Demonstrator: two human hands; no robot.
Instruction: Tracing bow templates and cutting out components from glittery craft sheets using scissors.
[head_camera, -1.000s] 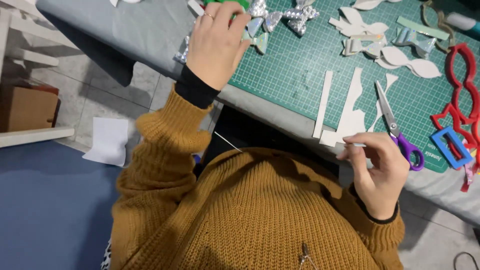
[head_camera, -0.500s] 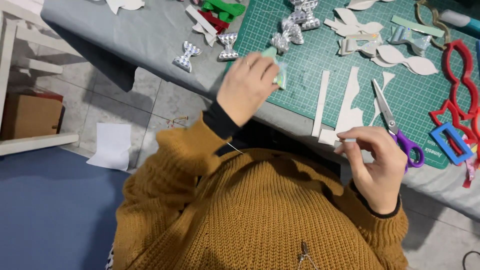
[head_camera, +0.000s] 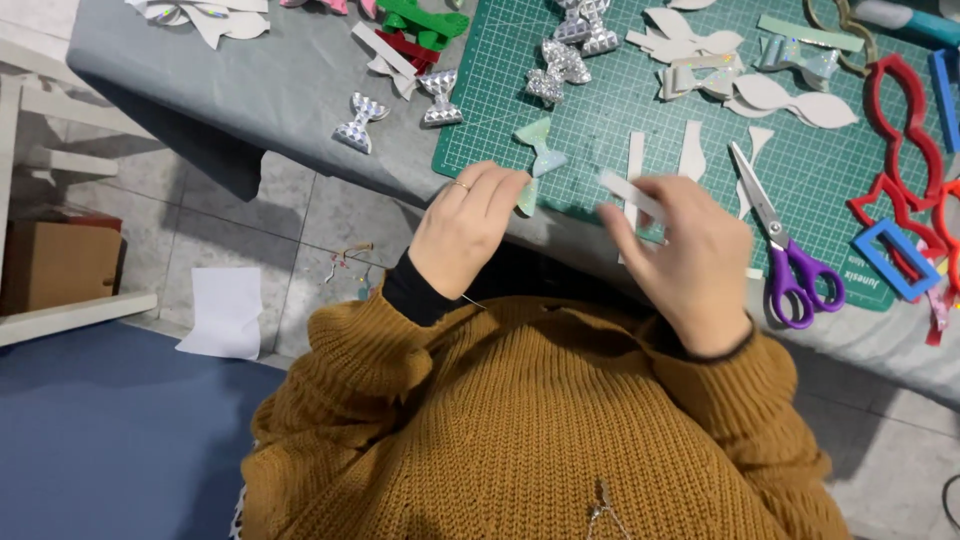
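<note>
left hand (head_camera: 465, 228) pinching a pale green bow (head_camera: 538, 160) at the cutting mat (head_camera: 640, 110) edge; right hand (head_camera: 690, 262) gripping a white strip (head_camera: 630, 195) | purple scissors (head_camera: 785, 255) on the tabletop (head_camera: 290, 100), just right

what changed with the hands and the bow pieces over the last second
The left hand came back from the far side of the cutting mat to the near edge, bringing a pale green bow it now holds. The right hand rose from the table edge toward it, holding a white strip. The purple scissors and red templates stayed put.
</note>
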